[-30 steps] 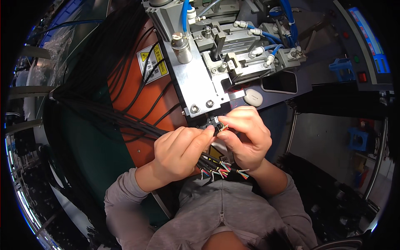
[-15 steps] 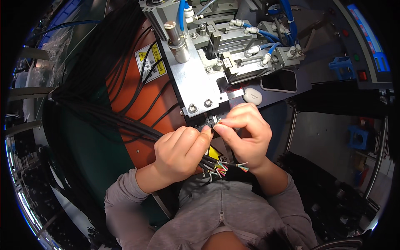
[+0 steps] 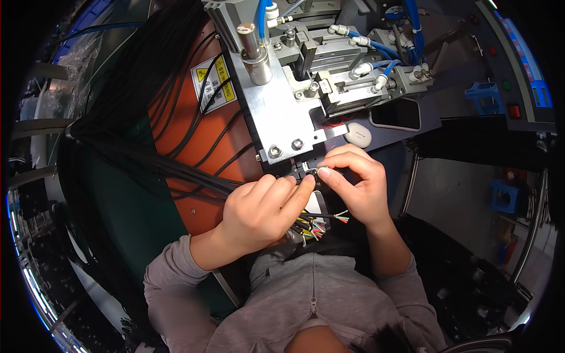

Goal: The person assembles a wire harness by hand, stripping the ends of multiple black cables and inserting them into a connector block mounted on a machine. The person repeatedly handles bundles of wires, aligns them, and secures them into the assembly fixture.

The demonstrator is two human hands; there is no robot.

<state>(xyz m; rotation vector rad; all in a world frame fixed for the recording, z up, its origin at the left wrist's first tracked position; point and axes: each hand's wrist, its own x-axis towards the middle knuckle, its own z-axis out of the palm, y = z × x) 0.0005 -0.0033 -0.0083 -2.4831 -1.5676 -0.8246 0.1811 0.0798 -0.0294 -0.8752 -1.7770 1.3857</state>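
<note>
A bundle of black cables (image 3: 194, 181) runs from the left into my left hand (image 3: 257, 213), which is curled closed around it. Stripped ends with thin coloured wires (image 3: 315, 228) stick out below that hand. My left index finger reaches to a small fixture (image 3: 307, 167) under the front edge of the metal machine plate (image 3: 282, 126). Beside that fingertip, my right hand (image 3: 360, 183) has its thumb and index finger pinched together at the fixture. Whatever lies between those fingertips is too small to make out.
Pneumatic cylinders with blue hoses (image 3: 365, 67) sit behind the plate. A white oval case (image 3: 358, 135) and a phone (image 3: 395, 113) lie to its right. On the orange surface (image 3: 229, 167) is a warning label (image 3: 213, 83). A control panel (image 3: 518, 76) stands far right.
My left index finger has stretched forward to the fixture. My right fingertips have shifted slightly right, and the coloured wires once visible between them no longer show. The loose cable ends moved slightly up.
</note>
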